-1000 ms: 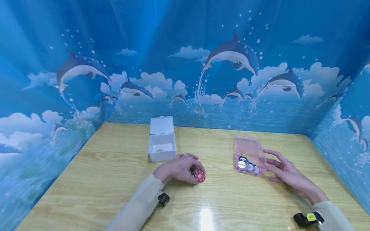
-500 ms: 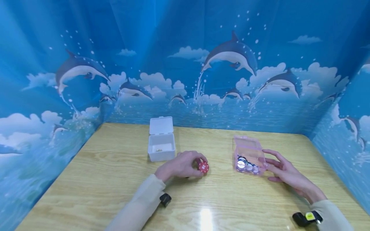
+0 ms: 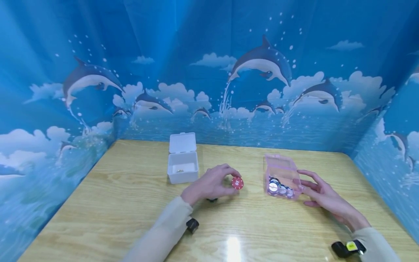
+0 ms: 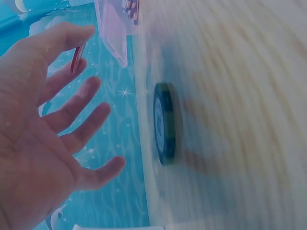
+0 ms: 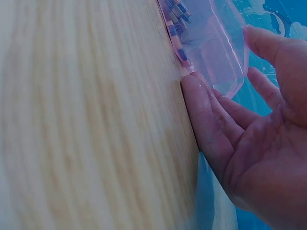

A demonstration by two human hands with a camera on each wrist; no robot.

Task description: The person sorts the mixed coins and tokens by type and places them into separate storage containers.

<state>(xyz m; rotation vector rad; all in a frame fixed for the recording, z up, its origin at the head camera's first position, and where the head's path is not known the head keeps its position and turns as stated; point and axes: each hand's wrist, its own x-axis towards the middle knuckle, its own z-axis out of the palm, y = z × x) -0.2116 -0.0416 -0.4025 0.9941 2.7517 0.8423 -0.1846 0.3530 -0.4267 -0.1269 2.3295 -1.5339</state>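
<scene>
My left hand (image 3: 214, 185) pinches a red poker chip (image 3: 237, 183) marked 10 between thumb and finger, held on edge above the table. In the left wrist view the other fingers are spread. Below that hand a dark green poker chip (image 4: 165, 123) lies flat on the wood; the head view shows only part of it. A lidded pink see-through box (image 3: 283, 174) stands open at the right, with several black-and-white and blue-patterned chips (image 3: 278, 187) inside. My right hand (image 3: 327, 196) touches its right side with fairly straight fingers (image 5: 204, 103).
An open white box (image 3: 183, 176) with its lid (image 3: 182, 142) tipped back stands left of my left hand; a small gold-coloured item (image 3: 180, 170) lies in it. The wooden table (image 3: 124, 203) ends at a blue dolphin curtain (image 3: 212, 72) behind and at both sides.
My left hand has moved right and slightly away from me with the red chip, uncovering part of the green chip. My right hand and the pink box have stayed in place.
</scene>
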